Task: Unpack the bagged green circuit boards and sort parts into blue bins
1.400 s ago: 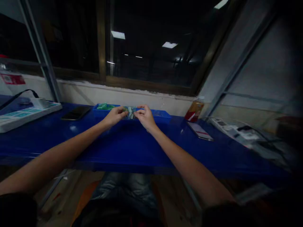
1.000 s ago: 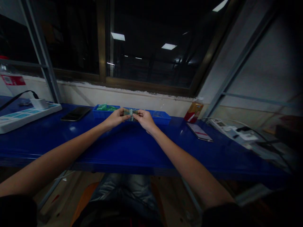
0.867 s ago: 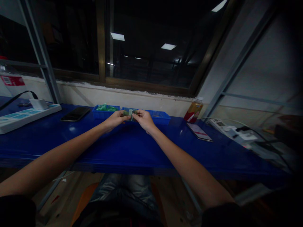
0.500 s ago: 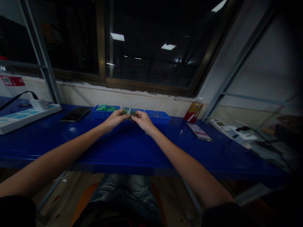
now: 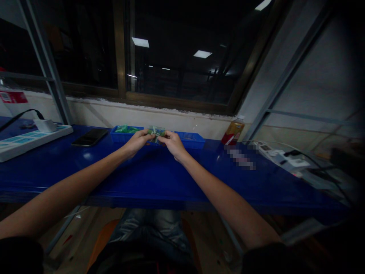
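Evidently, the left hand, at the centre of the frame, pinches one end of a small greenish packet, while the right hand grasps the other, presumably to keep it steady between both thumbs; finer detail is too small to read. Around them, from the left edge, come a red-labelled bottle, a white power strip and a dark phone flat on the blue table. Next, a blue tray holds green wrappers; the hands partly hide a second tray. Right of centre stands an amber bottle, and cluttered white sockets fill the right side.
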Demonstrator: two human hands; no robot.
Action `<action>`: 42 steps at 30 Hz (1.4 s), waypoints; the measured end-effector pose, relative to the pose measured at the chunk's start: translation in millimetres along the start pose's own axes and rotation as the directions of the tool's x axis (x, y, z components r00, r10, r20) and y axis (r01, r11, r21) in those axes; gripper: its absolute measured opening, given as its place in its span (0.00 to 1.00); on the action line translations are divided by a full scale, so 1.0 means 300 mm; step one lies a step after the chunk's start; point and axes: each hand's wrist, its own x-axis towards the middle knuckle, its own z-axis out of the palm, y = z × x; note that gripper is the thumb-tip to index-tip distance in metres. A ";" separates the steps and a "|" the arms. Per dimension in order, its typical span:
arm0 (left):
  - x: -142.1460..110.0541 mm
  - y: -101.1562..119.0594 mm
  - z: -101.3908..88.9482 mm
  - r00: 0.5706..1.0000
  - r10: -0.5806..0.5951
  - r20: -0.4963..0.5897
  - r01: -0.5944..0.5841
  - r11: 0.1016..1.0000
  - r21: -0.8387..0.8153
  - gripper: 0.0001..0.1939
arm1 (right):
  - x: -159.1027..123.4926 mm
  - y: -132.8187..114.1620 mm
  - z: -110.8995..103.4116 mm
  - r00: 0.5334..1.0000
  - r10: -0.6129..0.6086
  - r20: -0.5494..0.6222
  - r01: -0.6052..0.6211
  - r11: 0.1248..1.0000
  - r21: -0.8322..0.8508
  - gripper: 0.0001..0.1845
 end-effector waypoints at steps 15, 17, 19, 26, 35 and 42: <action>0.012 0.010 -0.034 0.902 -0.417 0.109 0.431 0.872 -0.231 0.18 | -0.018 -0.006 -0.026 0.929 -0.357 0.101 0.343 0.724 -0.598 0.08; 0.011 0.009 -0.035 0.899 -0.424 0.111 0.438 0.869 -0.232 0.16 | -0.018 -0.009 -0.025 0.925 -0.364 0.108 0.349 0.704 -0.619 0.11; 0.008 0.008 -0.035 0.900 -0.415 0.134 0.436 0.874 -0.216 0.15 | -0.017 -0.010 -0.024 0.923 -0.370 0.110 0.351 0.686 -0.638 0.12; 0.010 0.004 -0.041 0.925 -0.331 0.186 0.360 0.921 -0.151 0.11 | -0.028 -0.013 -0.016 0.921 -0.372 0.119 0.369 0.726 -0.581 0.07; 0.005 0.013 -0.030 0.918 -0.380 0.117 0.395 0.905 -0.156 0.07 | -0.038 -0.022 0.002 0.885 -0.382 0.267 0.463 0.653 -0.600 0.08; 0.006 0.019 -0.037 0.939 -0.317 0.132 0.334 0.934 -0.130 0.06 | -0.040 -0.039 0.007 0.861 -0.395 0.319 0.508 0.656 -0.558 0.09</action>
